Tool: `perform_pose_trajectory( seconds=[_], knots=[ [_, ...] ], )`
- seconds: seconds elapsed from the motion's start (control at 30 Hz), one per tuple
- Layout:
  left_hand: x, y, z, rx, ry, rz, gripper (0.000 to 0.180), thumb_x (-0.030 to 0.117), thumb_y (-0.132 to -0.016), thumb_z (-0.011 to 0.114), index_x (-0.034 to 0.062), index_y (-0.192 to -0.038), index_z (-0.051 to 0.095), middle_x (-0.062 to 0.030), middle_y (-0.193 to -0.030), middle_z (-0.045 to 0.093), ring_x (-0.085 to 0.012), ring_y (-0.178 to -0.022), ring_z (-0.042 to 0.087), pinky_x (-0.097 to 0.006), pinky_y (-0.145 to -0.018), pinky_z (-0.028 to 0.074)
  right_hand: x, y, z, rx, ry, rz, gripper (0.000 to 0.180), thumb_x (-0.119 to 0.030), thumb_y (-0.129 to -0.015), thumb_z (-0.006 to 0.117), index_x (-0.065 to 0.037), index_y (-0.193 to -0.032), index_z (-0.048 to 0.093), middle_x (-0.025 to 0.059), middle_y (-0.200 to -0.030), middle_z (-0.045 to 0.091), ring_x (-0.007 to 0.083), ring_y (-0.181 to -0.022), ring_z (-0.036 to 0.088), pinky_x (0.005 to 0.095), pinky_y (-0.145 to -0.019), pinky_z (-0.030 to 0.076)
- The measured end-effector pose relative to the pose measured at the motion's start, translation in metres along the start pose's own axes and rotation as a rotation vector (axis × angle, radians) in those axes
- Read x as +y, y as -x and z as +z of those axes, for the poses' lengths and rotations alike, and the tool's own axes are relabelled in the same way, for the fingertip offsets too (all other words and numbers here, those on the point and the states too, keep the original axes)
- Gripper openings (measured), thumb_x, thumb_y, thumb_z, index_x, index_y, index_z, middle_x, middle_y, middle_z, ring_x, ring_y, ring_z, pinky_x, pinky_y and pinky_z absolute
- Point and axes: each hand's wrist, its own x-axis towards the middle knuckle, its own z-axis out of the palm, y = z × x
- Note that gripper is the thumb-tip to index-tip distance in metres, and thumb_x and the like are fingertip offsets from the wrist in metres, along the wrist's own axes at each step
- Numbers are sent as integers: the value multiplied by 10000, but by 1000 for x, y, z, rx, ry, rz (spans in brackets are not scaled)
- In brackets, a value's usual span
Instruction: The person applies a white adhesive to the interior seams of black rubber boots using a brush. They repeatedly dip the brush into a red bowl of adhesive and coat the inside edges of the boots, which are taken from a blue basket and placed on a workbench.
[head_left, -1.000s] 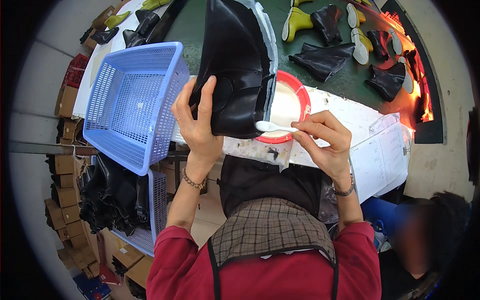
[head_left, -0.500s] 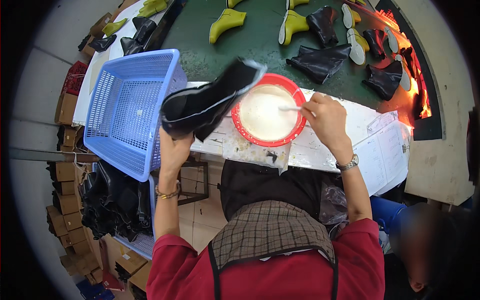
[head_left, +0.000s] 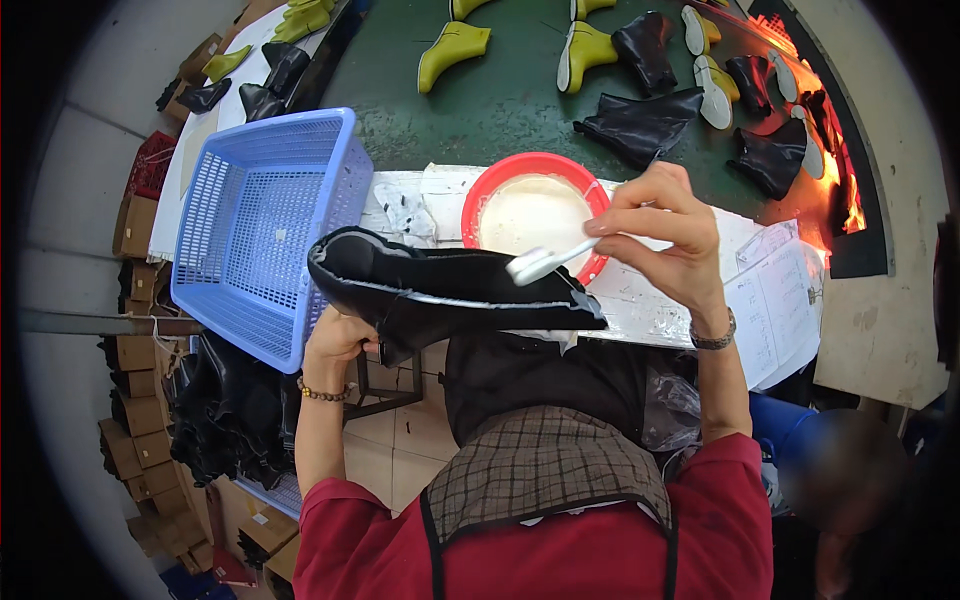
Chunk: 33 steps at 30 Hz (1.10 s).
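Note:
My left hand (head_left: 335, 335) grips a black boot upper (head_left: 450, 295) from below and holds it lying on its side in front of me. My right hand (head_left: 665, 235) pinches a small white brush (head_left: 540, 263) whose head rests on the upper's top edge. Just behind them stands a red bowl (head_left: 480, 195) filled with white glue, on the paper-covered edge of the bench.
A blue plastic basket (head_left: 255, 230) sits to the left of the bowl. Yellow-green and black boot uppers (head_left: 640, 125) lie on the green belt (head_left: 500, 110) behind. Black uppers are piled at lower left (head_left: 225, 420) among cardboard boxes. Another person (head_left: 850, 480) is at lower right.
The boot upper has come down from a raised, tilted position to lie level and closer to me. My right hand left the bowl and brought the brush onto the upper.

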Motion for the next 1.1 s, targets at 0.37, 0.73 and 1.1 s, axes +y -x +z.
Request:
perform_pose_trajectory(
  seconds=[0.37, 0.73, 1.1],
  knots=[
    [-9, -3, -19, -75, 204, 202, 469, -19, -875, 769, 14, -1316, 612, -98, -1215, 700, -210, -1046, 689, -386, -931, 600, 7, 40, -13, -34, 51, 112, 244, -135, -709, 894, -160, -941, 821, -45, -841, 680, 123, -763, 585, 351, -836, 350],
    [-32, -18, -30, 75, -12, 297, 446, -66, -801, 771, -9, -1222, 637, -73, -1104, 696, -190, -977, 681, -310, -762, 591, 4, 9, -7, -1, 29, 13, 217, -166, -748, 875, -152, -958, 819, -45, -849, 686, 110, -778, 584, 331, -807, 327],
    [-6, -10, -35, 128, -189, 465, 428, -50, -803, 786, -21, -1206, 645, -82, -1057, 704, -174, -896, 679, -283, -660, 574, -1, 53, -25, -61, 19, 257, 195, -118, -770, 851, -135, -961, 818, -24, -804, 687, 116, -725, 578, 348, -836, 331]
  ],
)
